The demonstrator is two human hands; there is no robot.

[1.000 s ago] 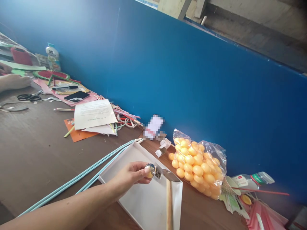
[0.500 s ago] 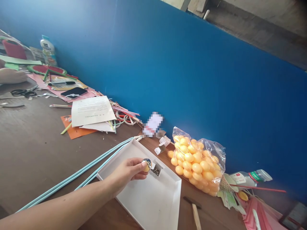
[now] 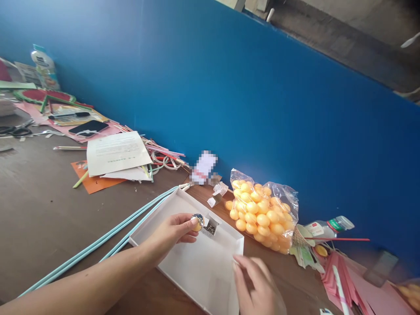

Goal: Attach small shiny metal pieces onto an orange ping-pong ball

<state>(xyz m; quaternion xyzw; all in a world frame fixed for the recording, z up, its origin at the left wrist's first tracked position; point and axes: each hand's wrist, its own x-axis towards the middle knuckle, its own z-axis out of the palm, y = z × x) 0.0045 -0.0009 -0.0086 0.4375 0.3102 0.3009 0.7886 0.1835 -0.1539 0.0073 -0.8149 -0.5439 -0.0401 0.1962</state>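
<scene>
**Desk:** Head view, a craft table against a blue wall. What does the left hand have?

**Photographer:** The left hand (image 3: 170,234) pinches a small ball (image 3: 197,222) between thumb and fingertips, closed snugly on its near side. The ball shows orange below and a silvery, studded-looking cap above. It is held over the far end of a white tray (image 3: 200,273), just beside a little open box of metal bits (image 3: 210,227) that sits in the tray.

**Desk:** And the right?

**Photographer:** The right hand (image 3: 259,284), blurred, is low at the tray's right-hand corner, fingers loosely spread. I cannot tell whether they touch the rim. Nothing shows in it.

**Desk:** How would that ball handle?

**Photographer:** It looks like the ones in the clear bag of orange balls (image 3: 262,214) just right of the tray. From that I judge it hollow, very light, thin-shelled and smooth, so it could roll, dent or pop out of a hard squeeze. The bare orange sides, where the thumb sits, look like the place to hold it. The capped part points away from the palm, toward the box.

**Desk:** Surroundings?

**Photographer:** Two pale teal cords (image 3: 98,245) run from the tray's far corner across the brown table (image 3: 42,205). A printed sheet (image 3: 114,153) lies farther back.
</scene>
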